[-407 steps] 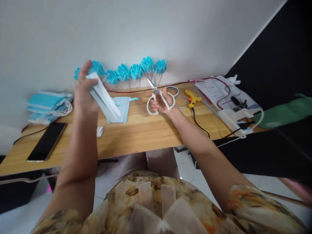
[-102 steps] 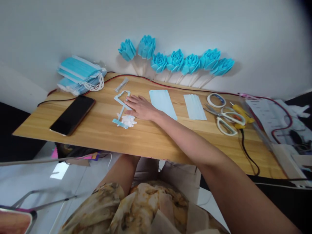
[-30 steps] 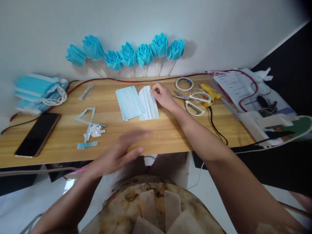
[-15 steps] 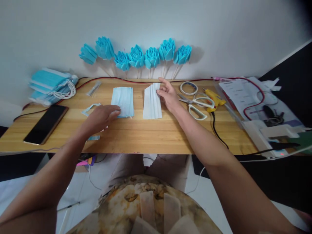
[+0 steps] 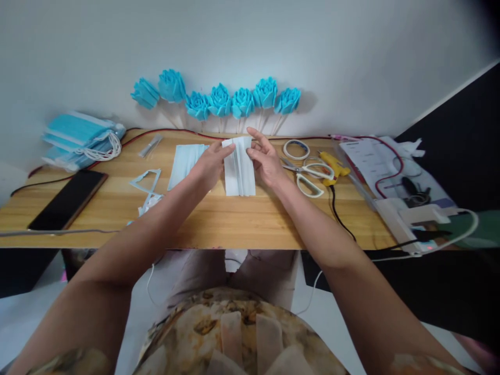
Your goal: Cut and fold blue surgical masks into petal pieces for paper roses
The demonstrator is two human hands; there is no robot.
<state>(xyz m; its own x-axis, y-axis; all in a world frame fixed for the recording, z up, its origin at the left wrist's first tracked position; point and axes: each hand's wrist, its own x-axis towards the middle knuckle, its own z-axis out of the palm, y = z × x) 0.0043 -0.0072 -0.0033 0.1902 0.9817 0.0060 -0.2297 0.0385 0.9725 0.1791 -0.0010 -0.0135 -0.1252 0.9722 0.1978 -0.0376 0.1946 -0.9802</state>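
Note:
A pleated white face mask sheet (image 5: 240,174) without ear loops is held between my two hands, over the middle of the table. My left hand (image 5: 213,164) pinches its left edge, thumb on the front face. On the right edge, my right hand (image 5: 267,159) grips it between thumb and fingers, with the index finger stretched upward. A pale blue mask sheet (image 5: 186,159) lies flat on the table, partly covered by my left hand and forearm. Cut-off mask strips (image 5: 147,182) are scattered left of it.
Blue flowers on sticks (image 5: 242,103) lean along the wall. At left are a stack of masks (image 5: 78,135) and a phone (image 5: 68,200). Scissors (image 5: 310,174), a tape roll (image 5: 296,149), a yellow glue gun (image 5: 335,165) and a power strip (image 5: 414,224) lie right.
My left hand has moved right from the blue sheet to the white one and taken its left edge. My right hand keeps its hold; the view has shifted slightly.

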